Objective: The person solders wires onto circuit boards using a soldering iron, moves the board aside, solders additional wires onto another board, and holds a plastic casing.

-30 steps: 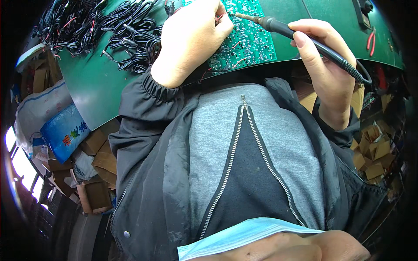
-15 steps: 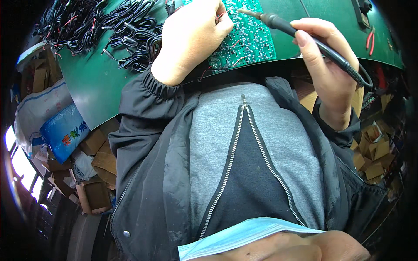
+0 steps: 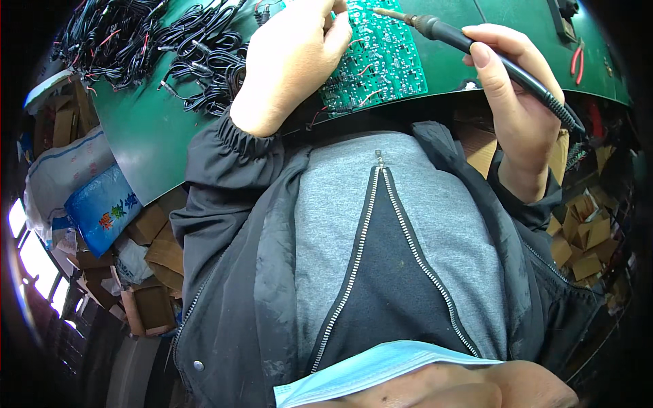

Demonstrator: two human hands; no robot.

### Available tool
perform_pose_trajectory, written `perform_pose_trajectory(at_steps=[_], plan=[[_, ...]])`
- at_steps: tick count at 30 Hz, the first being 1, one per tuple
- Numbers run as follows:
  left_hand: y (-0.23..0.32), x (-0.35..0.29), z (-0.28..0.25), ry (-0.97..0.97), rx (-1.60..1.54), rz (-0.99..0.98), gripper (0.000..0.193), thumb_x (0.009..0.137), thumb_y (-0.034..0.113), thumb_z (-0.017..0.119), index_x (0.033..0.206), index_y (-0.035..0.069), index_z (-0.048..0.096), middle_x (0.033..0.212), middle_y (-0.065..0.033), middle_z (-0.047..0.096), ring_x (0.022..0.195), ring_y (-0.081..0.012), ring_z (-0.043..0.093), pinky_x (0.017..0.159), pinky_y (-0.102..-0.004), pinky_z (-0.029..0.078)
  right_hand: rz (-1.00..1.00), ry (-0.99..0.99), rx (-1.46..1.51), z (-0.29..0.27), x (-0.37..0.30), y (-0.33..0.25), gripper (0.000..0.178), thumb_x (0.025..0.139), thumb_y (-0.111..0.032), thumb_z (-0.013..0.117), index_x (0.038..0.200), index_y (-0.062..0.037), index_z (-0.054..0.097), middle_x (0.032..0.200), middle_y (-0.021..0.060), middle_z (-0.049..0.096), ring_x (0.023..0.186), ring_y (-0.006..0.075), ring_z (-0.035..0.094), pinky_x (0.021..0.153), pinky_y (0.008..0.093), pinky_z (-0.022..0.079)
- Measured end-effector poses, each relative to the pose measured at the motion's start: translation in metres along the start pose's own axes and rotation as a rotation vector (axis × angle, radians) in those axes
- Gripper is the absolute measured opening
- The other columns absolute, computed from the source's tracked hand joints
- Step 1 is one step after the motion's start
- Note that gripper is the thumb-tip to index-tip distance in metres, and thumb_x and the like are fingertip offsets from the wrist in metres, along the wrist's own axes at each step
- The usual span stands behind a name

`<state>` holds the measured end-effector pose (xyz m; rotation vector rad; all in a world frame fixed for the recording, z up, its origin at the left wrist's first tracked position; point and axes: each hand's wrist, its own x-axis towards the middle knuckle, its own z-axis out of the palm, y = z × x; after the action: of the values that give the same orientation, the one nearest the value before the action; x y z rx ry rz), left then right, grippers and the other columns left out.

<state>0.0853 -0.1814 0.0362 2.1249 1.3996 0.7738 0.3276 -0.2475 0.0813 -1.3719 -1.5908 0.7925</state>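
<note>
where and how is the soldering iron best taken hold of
By its black handle, behind the bare metal shaft, probably coming from the person's right. The iron slants across the view: its narrow shaft points left over the circuit board, while the long, thicker handle runs back toward the right, so that side likely keeps fingers off the possibly hot end.

One green table carries bundled black cables, a green circuit board, a dark device, a red-handled tool.
</note>
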Motion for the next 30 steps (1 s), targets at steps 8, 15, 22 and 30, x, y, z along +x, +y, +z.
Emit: perform_pose_trajectory(at_steps=[8, 15, 22, 30], plan=[[-0.013, -0.001, 0.01, 0.116, 0.135, 0.133, 0.013, 0.089, 0.013, 0.073, 0.092, 0.004, 0.065, 0.082, -0.0142, 0.065, 0.072, -0.0326, 0.066, 0.065, -0.0408, 0.053, 0.039, -0.066, 0.06, 0.004, 0.006, 0.002, 0.019, 0.099, -0.004, 0.068, 0.115, 0.0051, 0.07, 0.101, 0.0073, 0.07, 0.091, 0.0112, 0.066, 0.08, 0.0212, 0.051], [-0.013, -0.001, 0.01, 0.123, 0.089, 0.129, 0.013, 0.086, 0.012, 0.075, 0.089, 0.004, 0.065, 0.08, -0.0135, 0.065, 0.069, -0.0319, 0.065, 0.065, -0.0398, 0.053, 0.071, -0.026, 0.041, 0.001, 0.007, 0.001, 0.019, 0.098, -0.003, 0.068, 0.115, 0.0046, 0.071, 0.102, 0.0071, 0.07, 0.089, 0.0109, 0.066, 0.078, 0.0207, 0.05], [-0.017, 0.001, 0.013, 0.123, 0.092, 0.16, 0.013, 0.085, 0.012, 0.076, 0.088, 0.005, 0.066, 0.079, -0.0133, 0.065, 0.069, -0.0318, 0.065, 0.065, -0.0399, 0.053, 0.064, -0.095, 0.055, 0.006, 0.01, 0.002, 0.019, 0.098, -0.003, 0.069, 0.114, 0.0043, 0.071, 0.103, 0.0067, 0.071, 0.089, 0.0111, 0.067, 0.077, 0.0206, 0.05], [-0.008, 0.002, 0.01, 0.093, 0.091, 0.115, 0.014, 0.085, 0.014, 0.076, 0.086, 0.005, 0.065, 0.078, -0.013, 0.065, 0.068, -0.0315, 0.065, 0.064, -0.0397, 0.053, -0.032, -0.135, -0.002, 0.006, 0.018, -0.002, 0.017, 0.097, -0.001, 0.068, 0.112, 0.0046, 0.071, 0.102, 0.005, 0.07, 0.088, 0.0098, 0.065, 0.075, 0.02, 0.049]])
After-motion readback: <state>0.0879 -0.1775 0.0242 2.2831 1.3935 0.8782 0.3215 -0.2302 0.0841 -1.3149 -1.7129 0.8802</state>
